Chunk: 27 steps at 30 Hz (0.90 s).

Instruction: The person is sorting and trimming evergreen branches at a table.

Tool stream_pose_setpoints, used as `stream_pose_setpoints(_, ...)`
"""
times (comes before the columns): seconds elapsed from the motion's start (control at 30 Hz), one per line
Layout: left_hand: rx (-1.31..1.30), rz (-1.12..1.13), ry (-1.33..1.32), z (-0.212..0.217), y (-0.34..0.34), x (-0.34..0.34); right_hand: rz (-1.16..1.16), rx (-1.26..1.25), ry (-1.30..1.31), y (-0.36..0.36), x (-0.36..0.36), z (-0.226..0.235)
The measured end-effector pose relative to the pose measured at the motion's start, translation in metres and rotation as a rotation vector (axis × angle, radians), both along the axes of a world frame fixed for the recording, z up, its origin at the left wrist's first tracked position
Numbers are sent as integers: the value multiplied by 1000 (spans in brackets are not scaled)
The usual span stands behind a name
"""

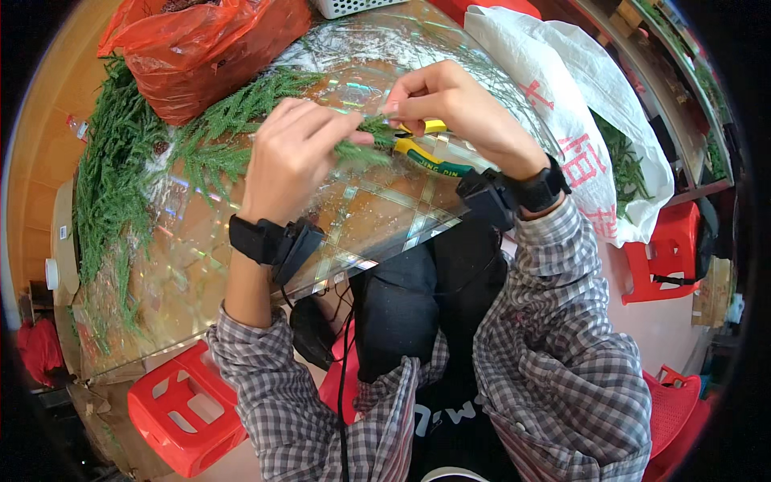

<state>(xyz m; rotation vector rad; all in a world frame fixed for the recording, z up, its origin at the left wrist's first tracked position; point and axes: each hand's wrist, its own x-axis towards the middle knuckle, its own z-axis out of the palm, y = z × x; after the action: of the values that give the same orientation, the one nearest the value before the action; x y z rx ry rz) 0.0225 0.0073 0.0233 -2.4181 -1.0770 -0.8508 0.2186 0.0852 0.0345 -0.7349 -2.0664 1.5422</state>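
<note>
My left hand (295,157) is closed around a green evergreen sprig (365,151), whose needles stick out past the fingertips over the table. Close to the sprig's right end, my right hand (459,100) makes a pinch with thumb and forefinger; what lies between them is too small to make out. Just below it, pliers with yellow and green handles (432,161) rest on the tabletop. More evergreen branches (221,136) lie to the left of my left hand, and a thick heap of them (112,169) hangs along the table's left side.
A red plastic bag (213,60) stands on the far left of the glass-topped table (337,229), near a white basket (353,6). At right is a white woven sack (554,104) with greenery (620,157) inside. Red stools (189,406) stand on both sides; white powder dusts the tabletop.
</note>
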Motion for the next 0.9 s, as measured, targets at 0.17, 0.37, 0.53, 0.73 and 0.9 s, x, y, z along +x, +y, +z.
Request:
stream_pose_setpoints(0.17,-363,-47,-532,-19,3,-3,115,130,-134,3,18,14)
stream_pose_setpoints(0.37,-702,-91,-957,-35,5,-8,31,778,43,9,16,8)
stream_pose_setpoints(0.53,-947,-255,-1301,-37,0,2,80,937,165,5,6,2)
stream_pose_setpoints(0.73,-1103,-317,-1327,-33,-2,7,91,889,200,2,6,2)
stream_pose_setpoints(0.9,-1032,-349,-1226,-32,-2,7,64,787,193,-2,8,3)
